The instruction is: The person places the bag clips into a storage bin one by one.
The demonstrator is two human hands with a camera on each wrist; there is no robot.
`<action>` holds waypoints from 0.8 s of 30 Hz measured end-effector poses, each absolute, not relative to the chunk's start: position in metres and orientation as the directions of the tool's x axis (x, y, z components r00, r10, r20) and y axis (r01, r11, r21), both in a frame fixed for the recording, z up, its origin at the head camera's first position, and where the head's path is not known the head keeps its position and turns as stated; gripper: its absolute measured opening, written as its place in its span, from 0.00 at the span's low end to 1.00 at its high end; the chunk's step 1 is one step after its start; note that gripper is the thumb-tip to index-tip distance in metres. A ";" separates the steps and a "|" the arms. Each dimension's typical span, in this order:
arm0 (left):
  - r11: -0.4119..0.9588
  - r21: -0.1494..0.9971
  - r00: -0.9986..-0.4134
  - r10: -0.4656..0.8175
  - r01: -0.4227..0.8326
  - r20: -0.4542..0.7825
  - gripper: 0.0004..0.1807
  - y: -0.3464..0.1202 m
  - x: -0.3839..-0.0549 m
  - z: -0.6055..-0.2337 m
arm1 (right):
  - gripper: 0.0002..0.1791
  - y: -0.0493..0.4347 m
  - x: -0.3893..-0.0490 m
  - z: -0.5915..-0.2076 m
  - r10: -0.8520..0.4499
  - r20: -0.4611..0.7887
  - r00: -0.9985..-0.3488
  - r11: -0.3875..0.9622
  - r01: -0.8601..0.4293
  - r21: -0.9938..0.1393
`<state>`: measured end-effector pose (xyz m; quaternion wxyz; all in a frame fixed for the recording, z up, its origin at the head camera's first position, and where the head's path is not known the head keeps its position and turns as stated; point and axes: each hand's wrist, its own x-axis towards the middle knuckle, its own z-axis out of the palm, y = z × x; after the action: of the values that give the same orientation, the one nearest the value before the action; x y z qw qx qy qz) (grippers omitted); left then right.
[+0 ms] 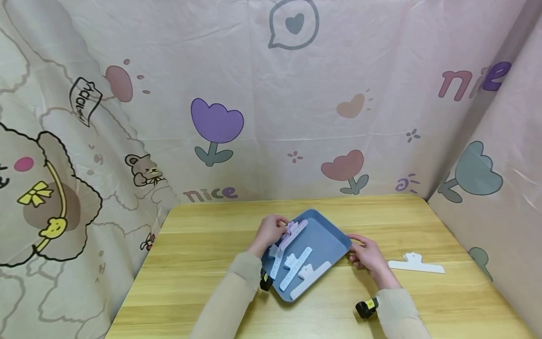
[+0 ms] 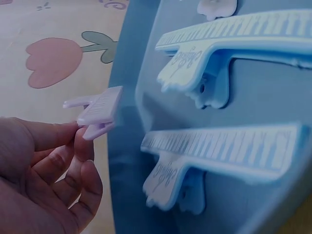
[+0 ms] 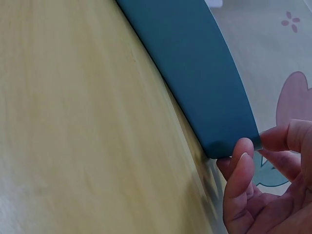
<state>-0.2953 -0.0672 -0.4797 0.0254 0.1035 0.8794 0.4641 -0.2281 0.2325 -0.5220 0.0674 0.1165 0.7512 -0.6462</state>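
Between its thumb and fingers my left hand (image 1: 271, 230) pinches a pale purple clip (image 1: 294, 234), which overlaps the left rim of a blue-grey tray (image 1: 323, 238) in the head view. A long ruled bar on this clip shows edge-on (image 2: 105, 105) in the left wrist view. Two light blue ruler clips (image 2: 224, 146) and a white clip (image 1: 311, 281) lie on the tray floor. At the tray's right corner, my right hand (image 3: 273, 180) holds the wall with thumb and fingers. The tray sits turned at an angle on the table.
Right of my right hand, another white clip (image 1: 417, 264) lies on the wooden table (image 1: 195, 263). A printed curtain (image 1: 271, 94) hangs behind the table and along both sides. Black wrist cameras (image 1: 366, 308) are worn on both wrists.
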 end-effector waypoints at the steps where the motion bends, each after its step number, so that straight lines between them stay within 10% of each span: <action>1: 0.554 0.819 -0.978 0.203 0.151 0.044 0.09 -0.065 -0.296 -0.481 | 0.25 0.232 -0.228 -0.522 0.091 -0.253 -0.963 0.135 0.264 -0.955; 24: 0.530 0.840 -0.950 0.305 0.112 -0.066 0.19 -0.052 -0.294 -0.483 | 0.25 0.231 -0.227 -0.522 0.087 -0.251 -0.964 0.154 0.262 -0.953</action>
<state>-0.2944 -0.0523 -0.4827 0.1027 0.1201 0.8686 0.4696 -0.2274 0.2313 -0.5218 0.0686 0.1153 0.7565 -0.6401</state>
